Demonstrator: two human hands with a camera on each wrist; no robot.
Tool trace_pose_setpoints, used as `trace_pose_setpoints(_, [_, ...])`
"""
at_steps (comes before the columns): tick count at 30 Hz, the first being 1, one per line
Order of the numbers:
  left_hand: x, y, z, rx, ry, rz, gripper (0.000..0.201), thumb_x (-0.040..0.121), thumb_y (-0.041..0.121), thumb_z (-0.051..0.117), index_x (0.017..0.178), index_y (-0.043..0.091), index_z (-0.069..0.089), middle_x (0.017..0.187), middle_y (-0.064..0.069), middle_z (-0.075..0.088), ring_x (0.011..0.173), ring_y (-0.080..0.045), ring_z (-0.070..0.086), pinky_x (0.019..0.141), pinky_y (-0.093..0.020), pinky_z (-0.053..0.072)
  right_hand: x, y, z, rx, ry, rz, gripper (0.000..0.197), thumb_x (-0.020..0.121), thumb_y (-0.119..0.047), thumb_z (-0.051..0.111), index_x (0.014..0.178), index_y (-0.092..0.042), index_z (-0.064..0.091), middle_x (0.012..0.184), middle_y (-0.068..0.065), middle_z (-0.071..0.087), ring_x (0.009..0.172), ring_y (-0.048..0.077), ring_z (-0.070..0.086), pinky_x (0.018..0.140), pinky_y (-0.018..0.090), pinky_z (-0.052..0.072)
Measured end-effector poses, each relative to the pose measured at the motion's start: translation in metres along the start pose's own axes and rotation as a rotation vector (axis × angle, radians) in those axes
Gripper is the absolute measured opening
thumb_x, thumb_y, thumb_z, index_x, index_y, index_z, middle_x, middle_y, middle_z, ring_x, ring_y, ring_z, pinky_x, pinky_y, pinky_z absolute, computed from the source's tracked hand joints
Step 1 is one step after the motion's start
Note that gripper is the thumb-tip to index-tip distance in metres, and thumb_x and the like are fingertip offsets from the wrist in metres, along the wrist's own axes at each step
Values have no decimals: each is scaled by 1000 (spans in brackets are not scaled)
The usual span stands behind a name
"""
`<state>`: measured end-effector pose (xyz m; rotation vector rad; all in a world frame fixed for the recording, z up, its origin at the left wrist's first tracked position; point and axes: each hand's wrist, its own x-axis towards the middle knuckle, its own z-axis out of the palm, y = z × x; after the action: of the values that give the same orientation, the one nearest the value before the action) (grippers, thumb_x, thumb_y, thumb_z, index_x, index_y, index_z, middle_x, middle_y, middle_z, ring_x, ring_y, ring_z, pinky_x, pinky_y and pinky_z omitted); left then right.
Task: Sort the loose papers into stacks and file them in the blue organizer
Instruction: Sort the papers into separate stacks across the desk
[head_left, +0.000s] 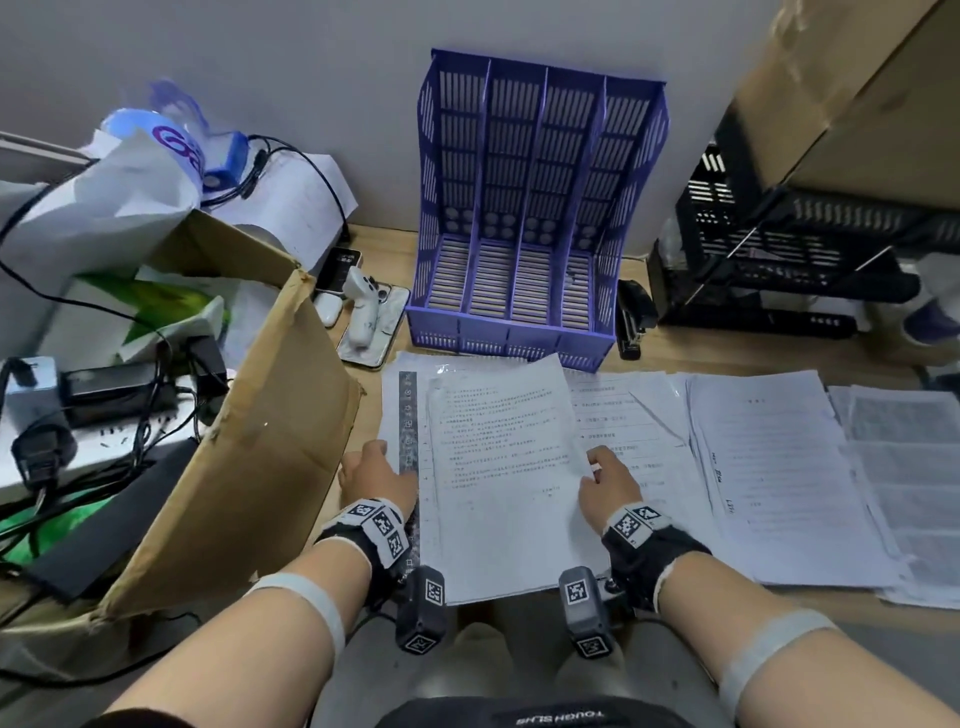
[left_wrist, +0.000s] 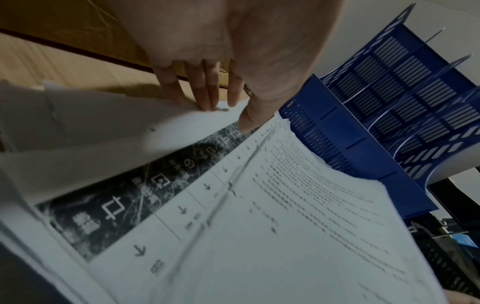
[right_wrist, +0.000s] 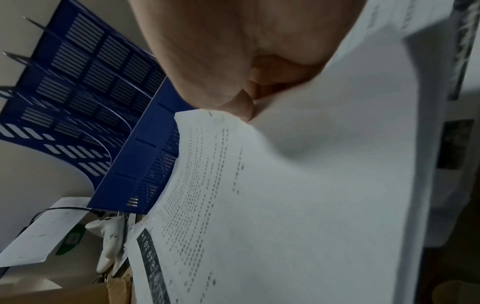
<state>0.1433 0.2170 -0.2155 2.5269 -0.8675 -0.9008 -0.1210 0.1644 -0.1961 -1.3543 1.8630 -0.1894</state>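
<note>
A person sits at a wooden desk and holds a stack of papers with both hands. The stack is in the middle of the head view, just in front of the blue organizer. The top page has lines of small print, and a page under it shows a dark strip along its left edge.

The left hand is at the stack's 9 o'clock side. In the left wrist view its fingers reach down to the edge of the sheets and the thumb lies on the dark strip, so it pinches the paper there. The right hand is at the stack's 3 o'clock side. In the right wrist view its thumb presses on top of the page and the other fingers curl under it, so it pinches that edge.

The blue organizer stands upright at 12 o'clock from the stack, against the wall. It has 4 slots, and I see no paper in them.

More papers lie flat on the desk at 3 o'clock from the stack. A cardboard box stands at 9 o'clock, with its flap up. A black tray rack sits at 2 o'clock, and a black stapler lies just beside the organizer's right side.
</note>
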Motion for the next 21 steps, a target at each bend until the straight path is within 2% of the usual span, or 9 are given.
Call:
trace_pose_setpoints(7, [1, 8, 1, 165, 4, -73, 80, 73, 32, 79, 138, 10, 38, 139, -21, 42, 132, -38, 36, 106, -48, 40, -2, 18, -30, 44, 149, 72, 27, 90, 0, 39, 109, -15, 50, 86, 7, 55, 71, 24, 49, 51, 19, 31])
trace_pose_setpoints(9, [5, 11, 2, 200, -63, -131, 87, 69, 34, 84, 135, 6, 34, 137, -24, 43, 130, -40, 41, 104, -48, 42, -1, 24, -37, 54, 144, 89, 24, 90, -2, 41, 108, -11, 53, 85, 6, 56, 74, 24, 51, 53, 23, 33])
trace_pose_setpoints(11, [10, 13, 3, 153, -106, -234, 89, 65, 29, 88, 128, 2, 32, 132, -27, 49, 122, -43, 51, 99, -48, 47, 1, 29, -40, 29, 95, 86, 20, 89, -4, 46, 105, -13, 53, 93, 7, 58, 79, 24, 52, 61, 27, 36])
trace_pose_setpoints(12, [12, 14, 3, 110, -125, -272, 86, 66, 25, 89, 127, -1, 34, 128, -27, 54, 116, -42, 56, 95, -47, 50, 2, 31, -41, 12, 66, 79, 18, 88, -6, 49, 103, -15, 53, 95, 7, 59, 80, 24, 53, 65, 27, 37])
trace_pose_setpoints(14, [15, 13, 2, 51, -187, -292, 69, 72, 18, 85, 123, -6, 47, 110, -22, 65, 96, -38, 64, 85, -40, 54, 4, 34, -40, 3, 22, 67, 16, 86, -7, 52, 99, -16, 52, 89, 6, 58, 76, 23, 53, 60, 27, 37])
trace_pose_setpoints(16, [15, 12, 0, 26, -232, -269, 48, 78, 13, 79, 117, -4, 57, 98, -19, 68, 81, -33, 61, 77, -35, 52, 5, 34, -38, 5, -18, 61, 14, 85, -7, 54, 95, -15, 52, 79, 3, 57, 71, 21, 52, 56, 25, 37])
trace_pose_setpoints(17, [14, 12, -2, 10, -232, -260, 42, 78, 13, 76, 114, -2, 59, 103, -19, 69, 82, -33, 61, 80, -35, 53, 6, 34, -37, 6, -40, 58, 13, 84, -7, 54, 94, -15, 53, 77, 2, 56, 71, 21, 52, 57, 25, 38])
trace_pose_setpoints(19, [9, 16, -3, 26, -193, -259, 40, 78, 17, 74, 113, 3, 60, 122, -21, 64, 101, -37, 61, 93, -42, 53, 9, 35, -36, 13, -79, 57, 12, 84, -6, 54, 92, -15, 53, 82, 6, 60, 74, 22, 54, 62, 28, 40])
trace_pose_setpoints(21, [-1, 22, 0, 105, -66, -266, 56, 78, 21, 73, 125, 6, 48, 136, -24, 47, 122, -41, 47, 103, -47, 43, 11, 37, -35, 41, -100, 46, 13, 84, -4, 51, 90, -16, 51, 91, 13, 66, 75, 25, 56, 65, 28, 41])
